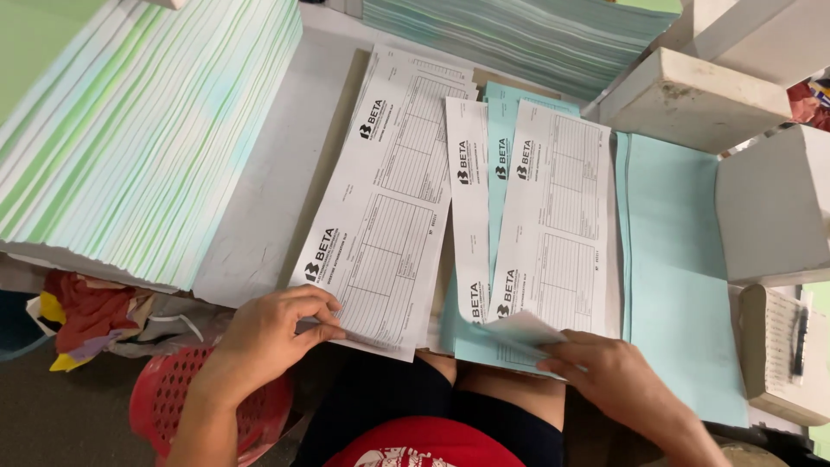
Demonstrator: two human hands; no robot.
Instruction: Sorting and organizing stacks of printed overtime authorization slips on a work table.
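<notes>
My left hand [272, 333] pinches the near edge of a white printed form [385, 203] on the table [259, 216]; my right hand [609, 376] grips the lifted corner of a second white form [558, 220] lying on pale blue sheets [683, 285] — both hands closed on paper. Beyond, a tall green-and-white paper stack [138, 130] rises at left, a teal stack [519, 30] farther back, and white blocks [692, 99] at right.
</notes>
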